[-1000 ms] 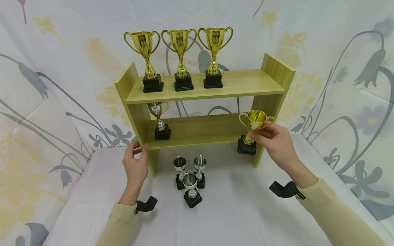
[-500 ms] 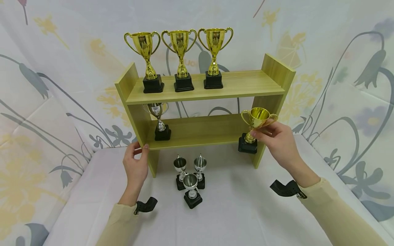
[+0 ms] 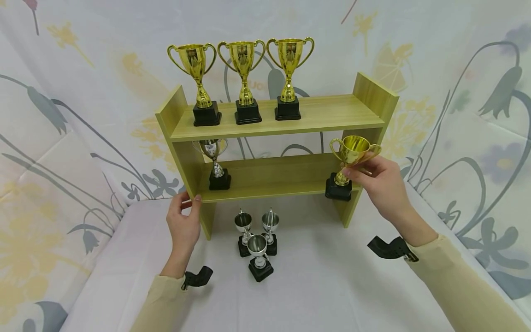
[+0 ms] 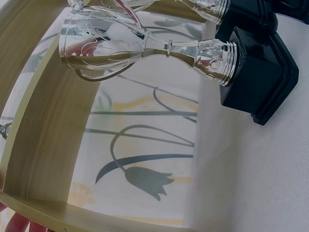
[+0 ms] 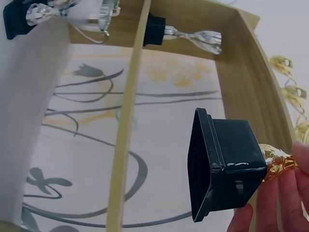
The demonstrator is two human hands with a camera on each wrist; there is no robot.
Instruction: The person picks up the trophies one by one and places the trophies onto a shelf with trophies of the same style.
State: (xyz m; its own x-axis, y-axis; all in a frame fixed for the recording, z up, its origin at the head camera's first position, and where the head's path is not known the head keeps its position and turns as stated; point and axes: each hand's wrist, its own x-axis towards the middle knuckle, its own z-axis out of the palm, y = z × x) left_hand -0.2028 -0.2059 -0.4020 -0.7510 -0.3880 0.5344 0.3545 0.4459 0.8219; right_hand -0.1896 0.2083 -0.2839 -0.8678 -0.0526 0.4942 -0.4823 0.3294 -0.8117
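- Head view showed the right hand [image 3: 383, 186] pinching a small gold cup [image 3: 350, 161] by its stem, fingers curled round it.
- A second before, the gold cup was lower, with its black base down by the table near the shelf's right leg. Now it was higher and a bit more to the right, with the base level with the front edge of the lower board of the shelf [image 3: 274, 182].
- Right wrist view showed the black base [image 5: 224, 166] in the air, just in front of the shelf, not resting on anything yet.
- So the gold cup looked to be on its way up onto the shelf, and it was still in the hand.
- The left hand [image 3: 184, 221] had not moved. It gripped the left front corner of the lower board, thumb and fingers curled on the edge.
- Three big gold cups [image 3: 242, 78] stood on the top board, same as before.
- One silver cup [image 3: 215, 161] stood on the lower board at the left.
- Three small silver cups [image 3: 257, 240] stood close together on the white table [image 3: 332, 286] in front of the shelf. They had not moved.
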